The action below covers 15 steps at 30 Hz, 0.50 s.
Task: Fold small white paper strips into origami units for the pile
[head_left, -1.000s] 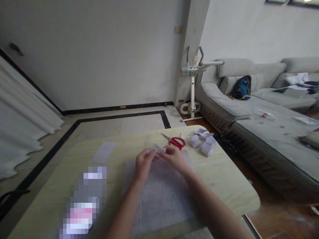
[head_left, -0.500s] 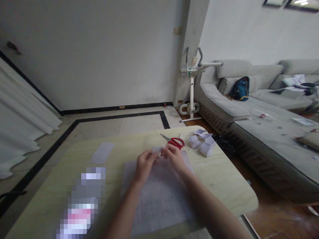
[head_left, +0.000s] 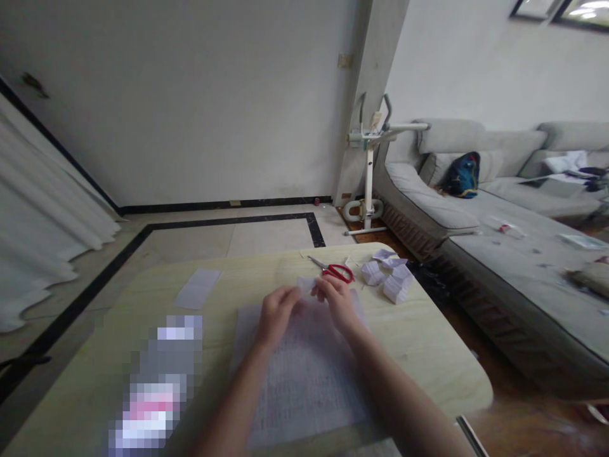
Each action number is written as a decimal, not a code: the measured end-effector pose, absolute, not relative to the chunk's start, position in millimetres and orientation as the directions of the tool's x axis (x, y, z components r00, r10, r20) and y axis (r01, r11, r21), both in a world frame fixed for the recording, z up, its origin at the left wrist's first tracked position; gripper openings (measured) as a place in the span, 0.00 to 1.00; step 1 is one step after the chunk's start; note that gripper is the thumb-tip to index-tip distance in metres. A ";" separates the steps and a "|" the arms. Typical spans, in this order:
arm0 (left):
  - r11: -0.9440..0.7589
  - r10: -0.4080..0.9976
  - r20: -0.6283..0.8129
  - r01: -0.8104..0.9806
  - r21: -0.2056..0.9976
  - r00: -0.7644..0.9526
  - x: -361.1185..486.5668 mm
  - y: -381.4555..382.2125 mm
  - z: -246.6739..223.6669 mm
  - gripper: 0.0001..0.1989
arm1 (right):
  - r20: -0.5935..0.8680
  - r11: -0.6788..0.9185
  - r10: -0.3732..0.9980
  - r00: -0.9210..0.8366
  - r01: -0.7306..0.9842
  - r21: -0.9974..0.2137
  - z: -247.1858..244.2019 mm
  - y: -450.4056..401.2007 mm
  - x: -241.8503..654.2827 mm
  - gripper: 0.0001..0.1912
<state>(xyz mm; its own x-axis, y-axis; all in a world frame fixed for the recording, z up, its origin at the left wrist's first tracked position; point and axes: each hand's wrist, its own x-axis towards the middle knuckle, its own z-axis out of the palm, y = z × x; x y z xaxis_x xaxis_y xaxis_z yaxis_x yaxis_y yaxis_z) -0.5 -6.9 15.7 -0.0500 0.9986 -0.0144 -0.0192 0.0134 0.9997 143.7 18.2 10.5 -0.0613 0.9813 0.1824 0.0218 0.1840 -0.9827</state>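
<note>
A small piece of pale paper (head_left: 307,284) is held up between my hands, above the far part of a large written sheet (head_left: 309,381). My left hand (head_left: 278,311) is closed, its fingertips pinched at the paper's left side. My right hand (head_left: 335,301) pinches the right side of the same piece. Fingers cover part of the paper, so its folds cannot be made out. Just beyond my right hand lie red-handled scissors (head_left: 337,273), blades pointing left. Folded paper pieces (head_left: 397,284) sit to the right of the scissors.
A loose paper slip (head_left: 197,289) lies on the left of the pale wooden table (head_left: 428,355). A pixelated object (head_left: 157,381) is at the near left. Past the table stand a white exercise machine (head_left: 368,165) and a grey sofa (head_left: 514,254) with a blue backpack (head_left: 462,174).
The view has shifted slightly. My hands stay at the small paper, with the left fingers a little changed in position. The scissors and folded pieces lie as before.
</note>
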 end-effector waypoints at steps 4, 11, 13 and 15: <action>-0.050 0.998 0.052 0.070 0.996 -0.029 -3.1 -6.0 13.2 0.15 | 0.148 0.154 0.984 -0.095 0.061 -0.986 13.2 17.6 142.5 0.17; -0.037 0.998 0.040 0.068 0.997 -0.040 -2.3 -5.5 13.4 0.15 | 0.163 0.174 0.980 -0.115 0.092 -0.980 8.0 20.7 146.0 0.20; -0.029 0.999 0.031 0.040 0.999 -0.035 -1.7 -5.2 12.7 0.16 | 0.160 0.171 0.982 -0.098 0.116 -0.978 7.6 20.9 146.7 0.21; -0.033 0.999 0.033 0.004 0.999 -0.018 -1.2 -4.8 11.4 0.16 | 0.143 0.152 0.987 -0.069 0.137 -0.979 8.0 20.6 146.5 0.21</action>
